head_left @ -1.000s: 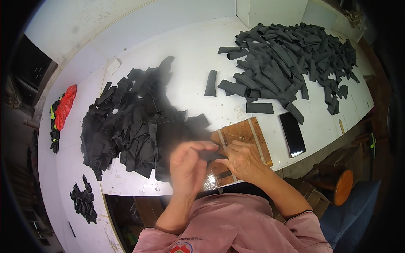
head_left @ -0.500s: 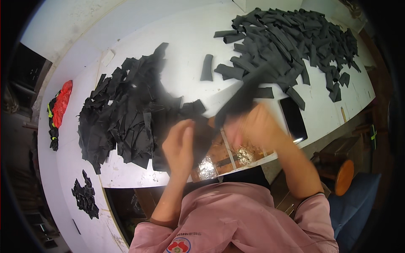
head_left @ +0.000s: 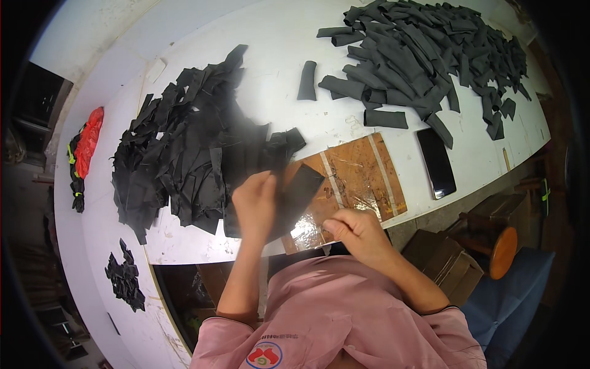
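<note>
My left hand (head_left: 254, 200) is closed at the near right edge of a heap of flat black fabric pieces (head_left: 184, 160). A black fabric strip (head_left: 305, 183) sticks out from beside its fingers, over a brown board (head_left: 362, 169) with a shiny clear covering. The grip itself is partly hidden. My right hand (head_left: 357, 229) is at the board's near edge, fingers curled and thumb pressed against them. Whatever it may hold is hidden. Rolled dark grey fabric tubes (head_left: 412, 67) lie piled at the far right, with a single tube (head_left: 307, 81) apart from them.
A black phone (head_left: 436, 163) lies right of the board on the white table (head_left: 270, 67). Small black scraps (head_left: 125, 277) and a red plastic bag (head_left: 92, 135) are on the left. Below the table's right edge are a cardboard box (head_left: 445, 264) and a round-topped wooden stool (head_left: 503, 252).
My right hand has come down toward my body; the dark fabric piece blurred beside it before is no longer there. More of the board shows, and a strip now extends from my left hand.
</note>
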A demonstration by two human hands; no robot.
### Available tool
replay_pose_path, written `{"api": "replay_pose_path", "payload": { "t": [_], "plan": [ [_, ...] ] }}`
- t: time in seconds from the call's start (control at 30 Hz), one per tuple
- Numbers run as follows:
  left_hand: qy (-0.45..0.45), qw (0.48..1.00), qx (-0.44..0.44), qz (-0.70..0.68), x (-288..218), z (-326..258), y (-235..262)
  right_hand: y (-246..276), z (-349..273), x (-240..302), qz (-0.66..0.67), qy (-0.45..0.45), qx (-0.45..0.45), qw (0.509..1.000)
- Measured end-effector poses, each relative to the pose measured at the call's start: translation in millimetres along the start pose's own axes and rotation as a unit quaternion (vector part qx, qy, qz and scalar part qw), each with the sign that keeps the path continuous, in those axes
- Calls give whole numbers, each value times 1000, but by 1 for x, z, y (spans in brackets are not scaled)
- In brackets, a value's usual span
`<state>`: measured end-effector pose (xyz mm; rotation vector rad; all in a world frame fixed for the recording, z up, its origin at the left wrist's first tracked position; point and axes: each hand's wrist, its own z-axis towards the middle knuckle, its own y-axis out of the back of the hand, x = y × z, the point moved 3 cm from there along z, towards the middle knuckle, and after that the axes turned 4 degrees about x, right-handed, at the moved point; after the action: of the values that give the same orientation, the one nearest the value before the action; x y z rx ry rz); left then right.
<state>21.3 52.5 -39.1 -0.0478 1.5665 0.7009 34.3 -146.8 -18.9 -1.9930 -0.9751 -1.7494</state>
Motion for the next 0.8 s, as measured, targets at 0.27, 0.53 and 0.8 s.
{"api": "replay_pose_path", "payload": {
  "t": [0.27,0.53,0.8],
  "plan": [
    [163,885,259,-352,-25,-49,21,-29,7,21,266,88,-9,960],
    [29,985,-30,-167,-45,-74,6,-16,1,37,-50,115,-159,979],
    [131,942,74,-298,-61,-74,2,-18,-6,36,-286,314,-215,880]
  ]
}}
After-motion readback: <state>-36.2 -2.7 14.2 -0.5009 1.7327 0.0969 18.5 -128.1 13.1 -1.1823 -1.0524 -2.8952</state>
